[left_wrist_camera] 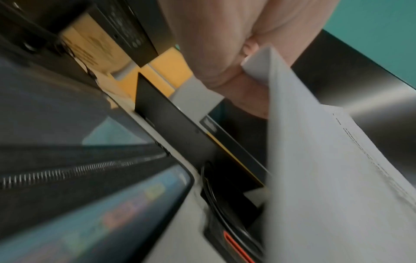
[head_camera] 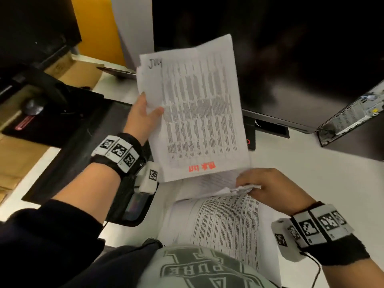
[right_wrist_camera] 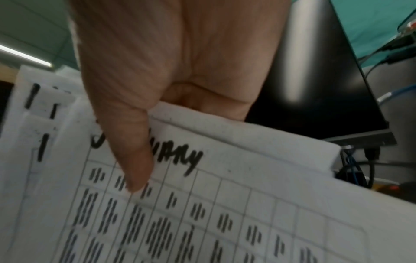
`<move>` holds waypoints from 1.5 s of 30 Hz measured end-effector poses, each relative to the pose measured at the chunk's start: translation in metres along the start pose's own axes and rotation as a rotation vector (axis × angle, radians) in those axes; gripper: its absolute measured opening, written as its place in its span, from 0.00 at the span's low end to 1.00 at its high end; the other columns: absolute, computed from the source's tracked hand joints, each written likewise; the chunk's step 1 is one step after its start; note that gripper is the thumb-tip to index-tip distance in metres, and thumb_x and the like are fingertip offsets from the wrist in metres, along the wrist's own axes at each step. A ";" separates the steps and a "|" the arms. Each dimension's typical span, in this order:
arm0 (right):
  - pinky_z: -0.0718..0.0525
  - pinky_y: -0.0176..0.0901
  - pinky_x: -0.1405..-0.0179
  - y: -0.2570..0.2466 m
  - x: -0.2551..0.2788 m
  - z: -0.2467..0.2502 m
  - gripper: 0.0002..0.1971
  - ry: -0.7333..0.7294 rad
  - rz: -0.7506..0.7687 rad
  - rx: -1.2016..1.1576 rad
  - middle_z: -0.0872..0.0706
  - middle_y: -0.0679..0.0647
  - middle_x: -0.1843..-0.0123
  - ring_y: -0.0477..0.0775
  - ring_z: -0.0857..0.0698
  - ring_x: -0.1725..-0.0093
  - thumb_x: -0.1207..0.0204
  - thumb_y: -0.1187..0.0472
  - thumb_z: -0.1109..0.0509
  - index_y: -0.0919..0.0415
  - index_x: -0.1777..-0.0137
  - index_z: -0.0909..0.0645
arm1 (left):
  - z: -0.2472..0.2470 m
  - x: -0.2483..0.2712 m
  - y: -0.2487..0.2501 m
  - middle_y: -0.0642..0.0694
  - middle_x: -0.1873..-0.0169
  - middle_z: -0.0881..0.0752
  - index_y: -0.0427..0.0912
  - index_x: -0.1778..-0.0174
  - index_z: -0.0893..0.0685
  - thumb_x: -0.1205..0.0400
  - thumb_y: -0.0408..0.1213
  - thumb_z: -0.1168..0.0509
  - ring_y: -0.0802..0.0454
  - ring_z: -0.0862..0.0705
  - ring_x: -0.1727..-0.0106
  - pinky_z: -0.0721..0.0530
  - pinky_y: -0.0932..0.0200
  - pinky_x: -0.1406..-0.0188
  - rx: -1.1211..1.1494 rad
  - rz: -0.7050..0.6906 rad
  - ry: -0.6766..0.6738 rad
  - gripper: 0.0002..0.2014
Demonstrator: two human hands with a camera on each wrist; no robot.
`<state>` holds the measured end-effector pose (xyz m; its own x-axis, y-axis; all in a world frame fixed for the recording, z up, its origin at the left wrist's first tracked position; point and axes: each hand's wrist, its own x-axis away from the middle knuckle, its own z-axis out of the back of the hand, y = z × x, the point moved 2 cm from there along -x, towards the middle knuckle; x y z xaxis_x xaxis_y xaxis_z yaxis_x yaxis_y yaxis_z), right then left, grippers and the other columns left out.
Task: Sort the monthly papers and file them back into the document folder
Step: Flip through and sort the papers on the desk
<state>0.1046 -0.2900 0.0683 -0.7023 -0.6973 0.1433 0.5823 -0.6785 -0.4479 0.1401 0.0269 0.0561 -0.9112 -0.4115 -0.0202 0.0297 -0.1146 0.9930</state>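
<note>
My left hand [head_camera: 145, 115] pinches a printed sheet [head_camera: 195, 109] by its left edge and holds it up over the desk; a handwritten month word sits at its top corner and red print at its lower edge. In the left wrist view the same sheet [left_wrist_camera: 326, 169] runs edge-on past my fingers [left_wrist_camera: 225, 67]. My right hand [head_camera: 264, 188] grips the top corners of a stack of papers [head_camera: 224, 223] lying in front of my chest. In the right wrist view my thumb [right_wrist_camera: 133, 154] presses on the top sheet [right_wrist_camera: 225, 213], a table with a handwritten month. A black zip document folder [head_camera: 133, 204] lies under my left wrist.
A large dark monitor [head_camera: 291, 59] stands behind the papers, with an opened computer case [head_camera: 353, 119] at the right. Black equipment [head_camera: 52, 113] and cardboard boxes [head_camera: 74, 69] crowd the left. Bare white desk [head_camera: 311, 163] shows at the right.
</note>
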 end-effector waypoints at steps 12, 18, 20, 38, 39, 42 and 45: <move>0.24 0.28 0.68 -0.063 0.039 0.092 0.05 -0.267 -0.217 0.086 0.15 0.40 0.70 0.37 0.17 0.68 0.30 0.53 0.26 0.49 0.65 0.17 | -0.069 0.047 -0.043 0.57 0.28 0.34 0.51 0.17 0.52 0.17 0.31 0.38 0.60 0.34 0.28 0.35 0.67 0.34 -0.245 0.134 -0.510 0.36; 0.15 0.38 0.63 -0.028 0.010 0.092 0.05 -0.294 -0.342 -0.067 0.11 0.43 0.68 0.35 0.17 0.71 0.31 0.59 0.24 0.52 0.67 0.14 | -0.079 0.072 -0.069 0.50 0.26 0.30 0.43 0.20 0.41 0.17 0.25 0.39 0.53 0.29 0.26 0.29 0.57 0.27 -0.089 0.265 -0.646 0.30; 0.21 0.28 0.66 -0.007 -0.010 0.073 0.13 -0.291 -0.341 -0.041 0.14 0.35 0.72 0.31 0.19 0.70 0.30 0.61 0.24 0.44 0.71 0.19 | -0.078 0.075 -0.067 0.45 0.37 0.19 0.41 0.28 0.28 0.14 0.27 0.44 0.48 0.19 0.37 0.18 0.64 0.44 0.019 0.391 -0.634 0.18; 0.24 0.39 0.53 0.043 -0.045 -0.007 0.27 0.116 -0.341 -0.202 0.19 0.50 0.48 0.51 0.19 0.49 0.32 0.59 0.22 0.49 0.38 0.33 | -0.080 0.091 -0.056 0.49 0.35 0.18 0.47 0.26 0.29 0.15 0.43 0.39 0.56 0.20 0.38 0.24 0.62 0.39 -0.576 0.059 -1.033 0.21; 0.24 0.39 0.56 0.043 -0.043 -0.007 0.31 0.074 -0.325 -0.196 0.19 0.49 0.52 0.50 0.18 0.53 0.33 0.59 0.22 0.47 0.34 0.33 | -0.078 0.090 -0.053 0.51 0.38 0.17 0.47 0.29 0.25 0.16 0.46 0.40 0.58 0.20 0.40 0.24 0.63 0.41 -0.527 0.077 -1.047 0.19; 0.21 0.42 0.54 0.042 -0.039 -0.011 0.23 -0.097 -0.202 -0.045 0.19 0.44 0.59 0.48 0.19 0.57 0.31 0.61 0.23 0.47 0.36 0.20 | -0.073 0.074 -0.046 0.55 0.43 0.16 0.47 0.38 0.17 0.14 0.51 0.48 0.60 0.20 0.42 0.26 0.62 0.39 -0.267 0.217 -0.809 0.19; 0.22 0.39 0.51 0.042 -0.031 -0.019 0.11 -0.128 -0.117 -0.063 0.19 0.44 0.58 0.46 0.19 0.56 0.29 0.64 0.25 0.52 0.48 0.11 | -0.072 0.047 -0.056 0.48 0.39 0.17 0.44 0.36 0.19 0.14 0.47 0.44 0.50 0.21 0.36 0.26 0.57 0.38 -0.413 0.220 -0.489 0.16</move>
<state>0.1436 -0.2925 0.0284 -0.7036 -0.6409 0.3069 0.4701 -0.7437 -0.4754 0.1255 -0.0507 -0.0084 -0.9443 -0.0198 0.3284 0.3016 -0.4513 0.8399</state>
